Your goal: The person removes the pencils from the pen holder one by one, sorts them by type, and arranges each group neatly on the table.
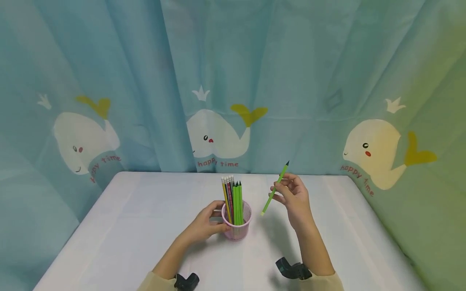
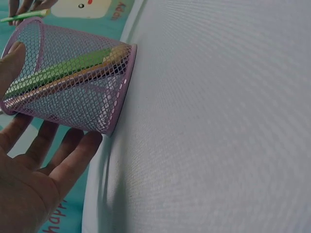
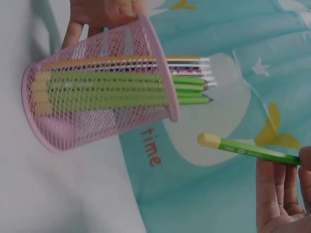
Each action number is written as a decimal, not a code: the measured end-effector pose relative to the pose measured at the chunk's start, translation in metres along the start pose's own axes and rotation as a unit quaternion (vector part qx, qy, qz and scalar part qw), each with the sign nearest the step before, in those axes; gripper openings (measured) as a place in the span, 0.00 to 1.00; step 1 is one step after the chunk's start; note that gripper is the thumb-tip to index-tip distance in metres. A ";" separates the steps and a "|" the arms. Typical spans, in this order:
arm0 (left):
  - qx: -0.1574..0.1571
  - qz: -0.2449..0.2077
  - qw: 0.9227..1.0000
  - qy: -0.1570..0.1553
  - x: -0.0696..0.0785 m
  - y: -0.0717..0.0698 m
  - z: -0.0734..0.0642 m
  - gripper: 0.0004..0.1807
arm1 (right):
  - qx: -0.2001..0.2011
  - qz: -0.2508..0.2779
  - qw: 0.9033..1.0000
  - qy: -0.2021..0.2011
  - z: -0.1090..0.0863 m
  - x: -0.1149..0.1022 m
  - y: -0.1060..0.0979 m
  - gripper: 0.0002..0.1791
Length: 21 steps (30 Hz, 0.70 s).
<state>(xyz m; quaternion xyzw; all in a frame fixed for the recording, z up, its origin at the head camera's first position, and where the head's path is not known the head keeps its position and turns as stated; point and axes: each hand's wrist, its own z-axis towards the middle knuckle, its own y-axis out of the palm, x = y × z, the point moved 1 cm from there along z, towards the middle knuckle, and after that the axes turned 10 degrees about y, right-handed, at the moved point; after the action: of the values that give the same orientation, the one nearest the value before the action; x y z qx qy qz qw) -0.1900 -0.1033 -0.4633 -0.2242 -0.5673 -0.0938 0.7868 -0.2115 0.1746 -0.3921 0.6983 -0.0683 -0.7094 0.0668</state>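
While the pink mesh cup (image 1: 236, 233) is gripped by the left hand (image 1: 204, 223), a green pencil (image 1: 267, 203) is pinched by the right hand (image 1: 295, 199).
The pencil is held aslant right of the cup, dark point up; other pencils (image 1: 237, 204) are contained inside the cup.

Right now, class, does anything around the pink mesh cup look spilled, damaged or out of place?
Nothing stands out: the round pink mesh cup stands upright, slim multicoloured pencils inside; the right hand pinches one slim green pencil, visibly unbroken.
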 end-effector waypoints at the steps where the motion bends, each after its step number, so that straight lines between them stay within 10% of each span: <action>1: -0.001 -0.003 1.000 0.001 0.000 0.000 0.001 0.36 | -0.002 -0.002 1.000 -0.001 0.001 0.001 -0.001 0.15; 21: -0.004 -0.005 1.000 0.002 0.001 0.002 0.002 0.36 | 0.038 -0.162 0.985 0.042 0.019 0.050 -0.011 0.19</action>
<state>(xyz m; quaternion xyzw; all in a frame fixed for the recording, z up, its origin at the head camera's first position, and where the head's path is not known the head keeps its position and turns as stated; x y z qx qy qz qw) -0.1906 -0.1010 -0.4626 -0.2244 -0.5660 -0.1004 0.7869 -0.2308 0.1758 -0.4429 0.7312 0.0219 -0.6780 -0.0723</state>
